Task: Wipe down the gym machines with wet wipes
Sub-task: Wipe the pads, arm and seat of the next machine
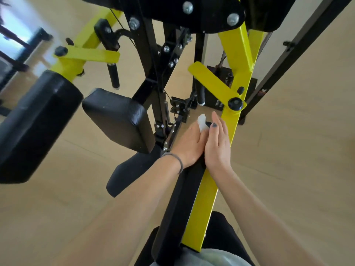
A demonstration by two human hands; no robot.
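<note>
A gym machine with a black frame [149,45] and yellow arms fills the view. Its right yellow arm [201,212] runs from the bottom centre up to the top, with a long black pad [172,217] along its left side. My left hand [187,148], a hair tie on its wrist, lies on the pad's upper end and holds a white wet wipe [202,122] that sticks out past its fingertips. My right hand [218,148] rests beside it against the yellow arm, fingers straight, thumb touching the wipe's edge.
A black seat pad [117,116] and a bigger black pad [32,123] on the left yellow arm [86,54] lie to the left. A weight stack [217,87] stands behind, a dark slanted post [284,56] at right. Light wooden floor [297,150] surrounds the machine.
</note>
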